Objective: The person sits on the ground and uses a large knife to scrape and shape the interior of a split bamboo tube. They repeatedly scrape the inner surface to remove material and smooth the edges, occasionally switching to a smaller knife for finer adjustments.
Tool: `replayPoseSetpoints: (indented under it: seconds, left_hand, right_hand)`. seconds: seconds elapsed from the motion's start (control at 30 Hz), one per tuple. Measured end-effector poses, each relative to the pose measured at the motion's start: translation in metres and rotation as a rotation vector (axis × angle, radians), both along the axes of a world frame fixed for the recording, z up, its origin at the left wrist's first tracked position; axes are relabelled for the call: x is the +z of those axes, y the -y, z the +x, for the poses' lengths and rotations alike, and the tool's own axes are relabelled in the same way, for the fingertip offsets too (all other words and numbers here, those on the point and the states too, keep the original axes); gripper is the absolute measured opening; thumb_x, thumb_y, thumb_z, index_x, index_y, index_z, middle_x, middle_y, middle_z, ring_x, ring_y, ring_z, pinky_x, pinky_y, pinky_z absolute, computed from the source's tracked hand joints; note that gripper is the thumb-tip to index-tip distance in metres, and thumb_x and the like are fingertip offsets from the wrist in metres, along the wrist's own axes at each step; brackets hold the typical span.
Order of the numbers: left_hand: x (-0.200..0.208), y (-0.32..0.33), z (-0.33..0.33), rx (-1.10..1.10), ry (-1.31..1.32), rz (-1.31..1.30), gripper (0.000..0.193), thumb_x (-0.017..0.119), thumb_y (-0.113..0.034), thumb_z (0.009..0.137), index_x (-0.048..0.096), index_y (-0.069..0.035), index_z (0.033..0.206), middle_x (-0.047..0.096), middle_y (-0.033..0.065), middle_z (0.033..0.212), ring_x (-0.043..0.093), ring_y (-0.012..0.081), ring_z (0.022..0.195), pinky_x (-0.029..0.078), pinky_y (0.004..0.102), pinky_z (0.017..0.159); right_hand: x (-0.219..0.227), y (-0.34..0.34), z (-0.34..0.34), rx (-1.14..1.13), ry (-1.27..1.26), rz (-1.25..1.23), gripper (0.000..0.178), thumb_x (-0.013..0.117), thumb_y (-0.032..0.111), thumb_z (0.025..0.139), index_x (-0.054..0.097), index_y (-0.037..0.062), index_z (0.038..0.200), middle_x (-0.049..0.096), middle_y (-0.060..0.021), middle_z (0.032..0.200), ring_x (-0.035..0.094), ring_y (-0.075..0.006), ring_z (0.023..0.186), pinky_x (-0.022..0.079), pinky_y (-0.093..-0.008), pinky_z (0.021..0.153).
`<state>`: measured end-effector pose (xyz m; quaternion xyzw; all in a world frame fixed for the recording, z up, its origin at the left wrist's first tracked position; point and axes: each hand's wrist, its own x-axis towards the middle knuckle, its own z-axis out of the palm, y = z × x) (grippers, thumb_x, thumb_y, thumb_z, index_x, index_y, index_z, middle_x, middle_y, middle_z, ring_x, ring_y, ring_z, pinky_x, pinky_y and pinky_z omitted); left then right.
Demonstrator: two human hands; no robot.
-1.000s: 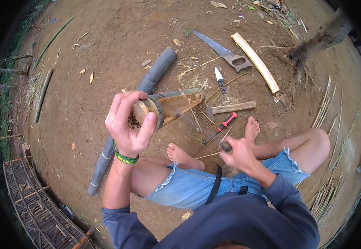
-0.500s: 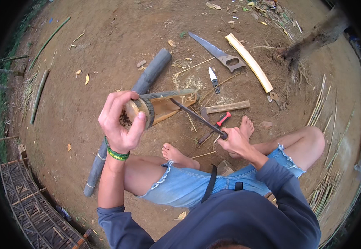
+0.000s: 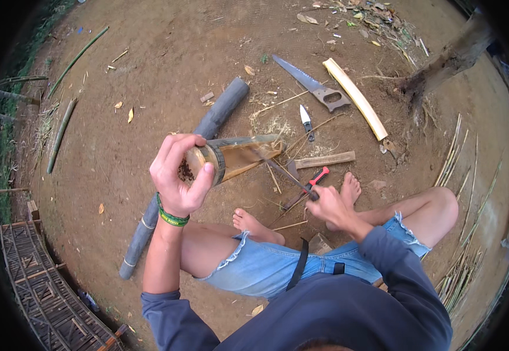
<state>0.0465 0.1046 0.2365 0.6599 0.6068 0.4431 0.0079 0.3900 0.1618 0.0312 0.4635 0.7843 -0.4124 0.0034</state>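
Observation:
My left hand (image 3: 177,175) is closed round the closed end of a cut bamboo section (image 3: 212,159), thumb on the near side and fingers over the far side. The section's open, scooped-out part tapers to the right, and dark crumbs show at its left end. In my right hand (image 3: 330,206) is the end of a long, thin dark rod-like tool (image 3: 289,176). Its far tip, blurred, reaches into the bamboo's hollow; whether it touches the wall I cannot tell. Behind the section lies a long grey bamboo pole (image 3: 222,108) on the ground.
A handsaw (image 3: 316,85), a split bamboo strip (image 3: 357,99), a small knife (image 3: 306,121), a wooden-handled tool (image 3: 324,159) and a red-and-black-handled tool (image 3: 316,178) lie beyond my feet. A tree trunk (image 3: 447,55) stands far right; a slatted bamboo frame (image 3: 50,286) is at lower left.
The rod has slid slightly toward me and down, its tip blurred. Both hands and the bamboo section sit slightly differently in the picture, as the whole view has shifted a little.

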Motion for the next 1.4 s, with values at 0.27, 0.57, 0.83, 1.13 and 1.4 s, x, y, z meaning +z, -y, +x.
replayPoseSetpoints:
  seconds: [0.27,0.57,0.83,1.13,1.4]
  left_hand:
    - [-0.001,0.003,-0.004,-0.001,0.009,-0.028,0.035,0.073,-0.02,0.074,0.068,0.001,0.102,0.067,0.0165,0.096,0.067,0.0314,0.083,0.054,0.0385,0.075]
    - [-0.003,0.002,-0.011,0.014,0.071,-0.031,0.037,0.069,-0.021,0.077,0.064,0.004,0.103,0.063,0.0173,0.095,0.063,0.0313,0.086,0.051,0.0395,0.076]
    - [-0.002,-0.001,-0.003,0.027,0.062,-0.059,0.038,0.067,-0.025,0.08,0.063,0.004,0.103,0.062,0.0173,0.095,0.061,0.032,0.086,0.049,0.0403,0.077]
    - [-0.001,-0.004,0.001,-0.001,0.032,-0.056,0.039,0.066,-0.027,0.081,0.061,0.004,0.104,0.061,0.0168,0.094,0.061,0.0329,0.085,0.049,0.0418,0.077]
    - [-0.005,-0.006,-0.014,0.034,0.071,-0.04,0.037,0.066,-0.027,0.082,0.061,0.004,0.102,0.061,0.0164,0.093,0.061,0.0315,0.085,0.048,0.04,0.077]
  right_hand:
    - [0.03,-0.019,-0.01,0.113,0.062,0.1,0.031,0.073,0.029,0.081,0.068,-0.0002,0.09,0.069,-0.0266,0.076,0.071,-0.0441,0.077,0.057,-0.052,0.071]
    - [0.007,-0.036,-0.004,0.215,0.041,0.203,0.035,0.076,0.03,0.075,0.071,0.0029,0.097,0.069,-0.0221,0.072,0.072,-0.0427,0.074,0.059,-0.0535,0.071]
    - [0.007,-0.044,-0.005,0.115,0.185,0.113,0.029,0.073,0.024,0.074,0.073,-0.0013,0.089,0.071,-0.0253,0.076,0.073,-0.0443,0.075,0.061,-0.0531,0.069]
    - [-0.039,-0.044,-0.002,0.045,0.26,0.119,0.031,0.074,0.023,0.075,0.073,-0.0059,0.085,0.071,-0.0266,0.077,0.075,-0.0423,0.081,0.062,-0.0515,0.073]
    - [-0.037,-0.045,-0.006,0.007,0.239,0.032,0.037,0.076,0.032,0.079,0.073,-0.0041,0.084,0.071,-0.0264,0.077,0.074,-0.0439,0.079,0.06,-0.0509,0.072]
